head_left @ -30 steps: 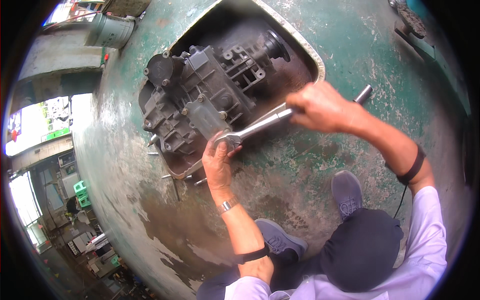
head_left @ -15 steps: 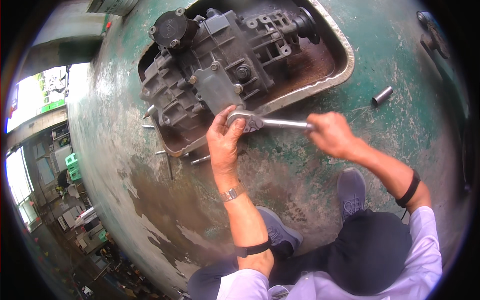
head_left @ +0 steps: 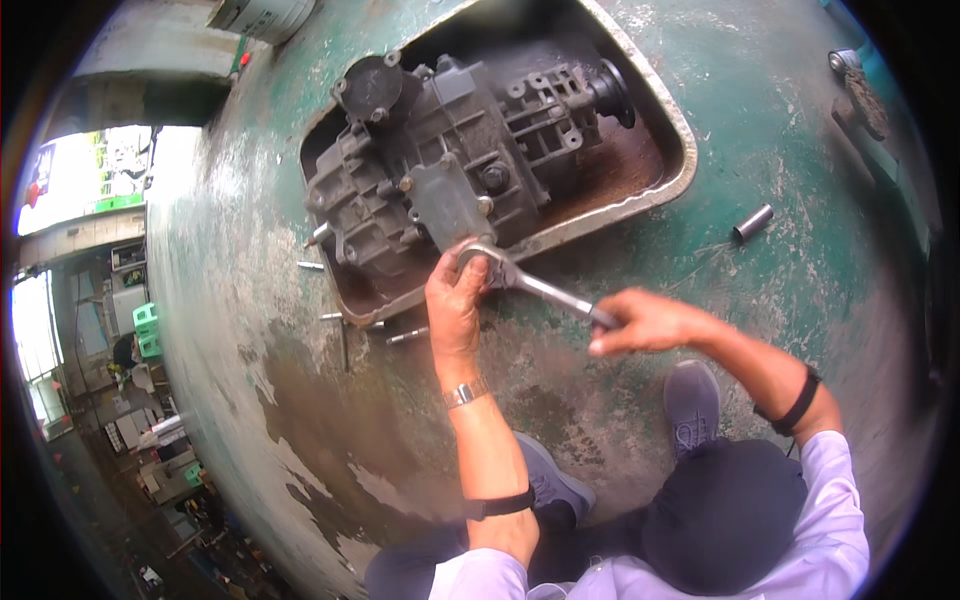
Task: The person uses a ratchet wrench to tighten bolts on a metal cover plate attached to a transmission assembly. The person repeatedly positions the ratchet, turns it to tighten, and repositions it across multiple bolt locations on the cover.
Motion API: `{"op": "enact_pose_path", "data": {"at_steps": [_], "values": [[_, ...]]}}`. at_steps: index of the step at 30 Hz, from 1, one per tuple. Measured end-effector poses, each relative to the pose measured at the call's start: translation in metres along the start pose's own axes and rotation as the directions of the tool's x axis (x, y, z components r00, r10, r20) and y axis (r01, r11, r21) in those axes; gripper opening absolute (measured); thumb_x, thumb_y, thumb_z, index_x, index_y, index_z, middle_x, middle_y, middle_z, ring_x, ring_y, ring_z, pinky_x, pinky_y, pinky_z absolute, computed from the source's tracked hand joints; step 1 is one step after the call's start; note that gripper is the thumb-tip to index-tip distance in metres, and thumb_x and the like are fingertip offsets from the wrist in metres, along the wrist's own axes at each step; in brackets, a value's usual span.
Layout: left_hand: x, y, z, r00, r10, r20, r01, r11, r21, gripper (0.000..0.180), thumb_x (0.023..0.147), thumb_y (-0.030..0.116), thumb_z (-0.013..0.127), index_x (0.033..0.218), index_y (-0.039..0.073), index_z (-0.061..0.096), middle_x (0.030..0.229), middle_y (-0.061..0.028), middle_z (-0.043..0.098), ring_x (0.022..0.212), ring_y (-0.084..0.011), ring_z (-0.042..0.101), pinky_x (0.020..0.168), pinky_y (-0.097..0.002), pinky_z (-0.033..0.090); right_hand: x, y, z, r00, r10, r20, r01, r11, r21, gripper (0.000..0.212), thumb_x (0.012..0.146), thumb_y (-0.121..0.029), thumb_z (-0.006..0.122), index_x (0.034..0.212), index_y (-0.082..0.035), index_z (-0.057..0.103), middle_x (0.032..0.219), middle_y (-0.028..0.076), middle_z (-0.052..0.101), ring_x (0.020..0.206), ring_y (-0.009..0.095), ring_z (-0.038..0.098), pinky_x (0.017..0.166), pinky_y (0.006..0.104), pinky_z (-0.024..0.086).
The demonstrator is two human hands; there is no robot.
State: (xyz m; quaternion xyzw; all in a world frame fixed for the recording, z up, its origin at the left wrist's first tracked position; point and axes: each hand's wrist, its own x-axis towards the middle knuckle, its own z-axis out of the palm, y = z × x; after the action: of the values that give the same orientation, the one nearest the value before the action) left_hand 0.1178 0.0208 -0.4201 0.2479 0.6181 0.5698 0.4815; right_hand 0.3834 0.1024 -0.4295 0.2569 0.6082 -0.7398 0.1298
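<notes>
A grey metal gearbox lies in a shallow metal tray on the floor. A flat cover plate with bolts around its edge sits on its near side. My left hand is closed round the head of a ratchet wrench, thumb on top, at the plate's near corner. The fastener under the wrench head is hidden. The handle slants right and toward me, and my right hand grips its end.
A loose metal socket lies right of the tray. Several thin metal rods lie along its near left edge. My shoes stand close by. Cluttered shelving is at far left, a bucket at the top, and a dark metal part at far right.
The wrench handle has swung toward me, its end now lower, with my right hand still on it. My left hand stays at the head. The whole view has shifted slightly.
</notes>
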Motion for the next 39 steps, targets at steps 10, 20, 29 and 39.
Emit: {"op": "enact_pose_path", "data": {"at_steps": [10,20,29,39], "values": [[-0.006,0.010,0.013,1.000,0.005,0.008,-0.005,0.999,-0.051,0.041,0.092,0.028,0.071,0.120,-0.001,0.061,0.108,-0.0158,0.070,0.090,-0.0280,0.071,0.078,-0.0357,0.059,0.005,-0.106,-0.134,0.589,-0.701,-0.401,0.021,0.510,-0.860,0.023,0.077,-0.019,0.074,0.091,-0.003,0.067,0.092,0.018,0.065,0.090,0.038,0.063,0.078,0.0455,0.051],[0.001,0.004,0.004,1.000,0.010,0.019,-0.010,1.000,-0.017,0.043,0.091,0.015,0.072,0.124,-0.006,0.056,0.108,-0.0167,0.069,0.094,-0.0252,0.070,0.081,-0.0376,0.060,0.017,0.044,0.019,0.636,-0.230,-0.737,-0.095,0.924,-0.370,0.010,0.085,-0.010,0.070,0.084,-0.001,0.068,0.065,0.015,0.063,0.057,0.021,0.061,0.054,0.0358,0.046],[-0.006,0.007,0.006,0.996,0.002,0.086,0.008,0.994,-0.109,0.057,0.089,0.021,0.075,0.131,-0.006,0.049,0.111,-0.0245,0.066,0.092,-0.0318,0.070,0.078,-0.0372,0.060,0.076,0.030,0.122,0.945,-0.326,0.032,0.324,0.944,0.055,0.051,0.083,-0.037,0.074,0.114,0.000,0.060,0.100,0.018,0.071,0.100,0.034,0.068,0.087,0.0426,0.052],[-0.011,0.005,0.008,0.999,-0.036,0.024,0.039,0.995,-0.097,0.047,0.091,0.021,0.073,0.126,-0.004,0.053,0.107,-0.0201,0.067,0.089,-0.0304,0.071,0.066,-0.0364,0.063,0.059,0.037,0.100,0.982,-0.156,-0.108,0.147,0.985,-0.087,0.091,0.078,-0.044,0.079,0.146,-0.003,0.035,0.137,0.017,0.057,0.128,0.038,0.052,0.108,0.0432,0.042]]}}
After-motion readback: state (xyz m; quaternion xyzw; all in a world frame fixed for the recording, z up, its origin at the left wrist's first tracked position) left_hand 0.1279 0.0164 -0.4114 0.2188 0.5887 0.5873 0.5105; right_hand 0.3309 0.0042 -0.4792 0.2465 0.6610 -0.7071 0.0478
